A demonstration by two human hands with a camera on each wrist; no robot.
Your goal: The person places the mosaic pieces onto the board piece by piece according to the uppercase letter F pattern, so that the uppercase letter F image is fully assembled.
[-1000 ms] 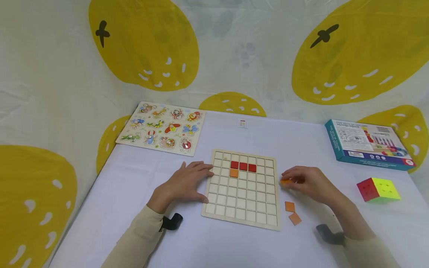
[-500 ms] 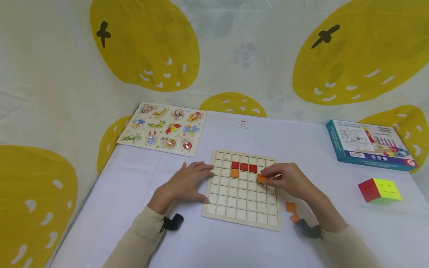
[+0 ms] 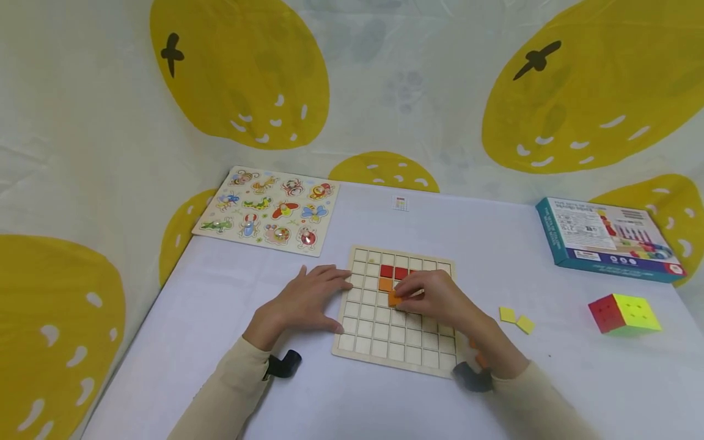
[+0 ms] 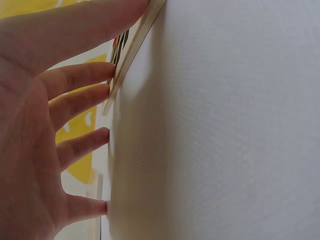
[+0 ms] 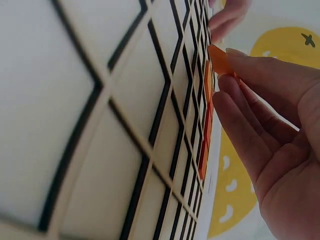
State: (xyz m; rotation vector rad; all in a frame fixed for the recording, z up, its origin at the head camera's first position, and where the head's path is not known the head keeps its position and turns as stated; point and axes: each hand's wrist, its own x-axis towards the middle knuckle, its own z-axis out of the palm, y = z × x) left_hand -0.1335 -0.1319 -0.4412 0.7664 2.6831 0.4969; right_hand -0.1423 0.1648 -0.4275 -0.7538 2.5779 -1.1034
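Note:
A wooden grid board (image 3: 374, 348) lies on the white table. Red square tiles (image 3: 387, 271) sit in a row in its upper part, one partly behind my right hand, and an orange tile (image 3: 385, 284) lies just below the leftmost. Between thumb and fingers my right hand (image 3: 440, 296) pinches another orange tile (image 3: 393, 299), low over the board beside the placed orange one. In the right wrist view this held tile (image 5: 220, 60) tilts close to the grid. My left hand (image 3: 305, 299) has its fingers spread, with fingertips and thumb (image 4: 125, 15) at the board's left edge.
Two yellow tiles (image 3: 507, 315) lie right of the board, and orange tiles (image 3: 472, 343) show partly under my right forearm. An insect puzzle (image 3: 264, 211) stands back left, a small printed card (image 3: 400, 203) at the back. A toy box (image 3: 607, 238) and a puzzle cube (image 3: 624, 313) are on the right.
My right hand has carried the orange tile from the board's right side leftward over the grid. Two yellow tiles now show on the right. My left hand has stayed put.

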